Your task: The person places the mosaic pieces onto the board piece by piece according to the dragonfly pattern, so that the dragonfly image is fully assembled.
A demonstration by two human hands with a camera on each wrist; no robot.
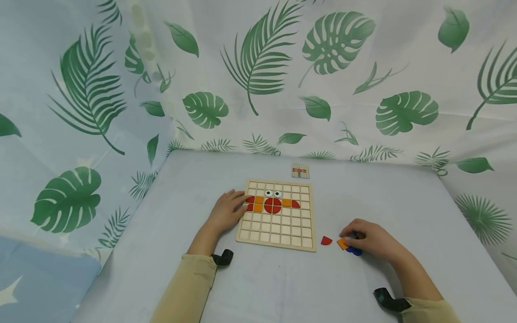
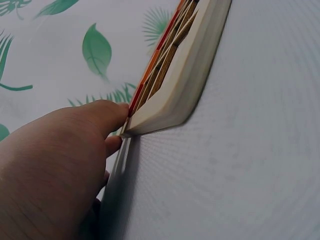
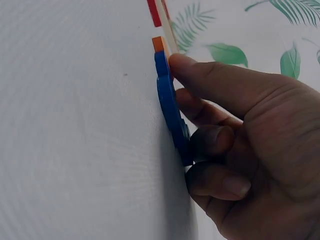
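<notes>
My left hand (image 1: 228, 211) rests at the left edge of a square wooden grid board (image 1: 274, 244), its fingertips beside the red pieces (image 1: 250, 207) there. Orange squares (image 1: 258, 204), a red disc of quarter pieces (image 1: 272, 206) and two eye pieces (image 1: 273, 194) lie in the grid. To the right of the board, my right hand (image 1: 369, 237) is bent over a small group of pieces. Its thumb and forefinger pinch an orange square tile (image 1: 342, 243). Blue pieces (image 3: 170, 102) lie under its curled fingers, partly hidden. A loose red quarter piece (image 1: 326, 241) lies between board and hand.
Behind the board lies a small card (image 1: 300, 171) with a grid picture. A white cloth covers the table (image 1: 282, 287), and leaf-printed curtains (image 1: 258, 121) hang at the back and sides. Black wrist devices (image 1: 391, 301) sit at both cuffs.
</notes>
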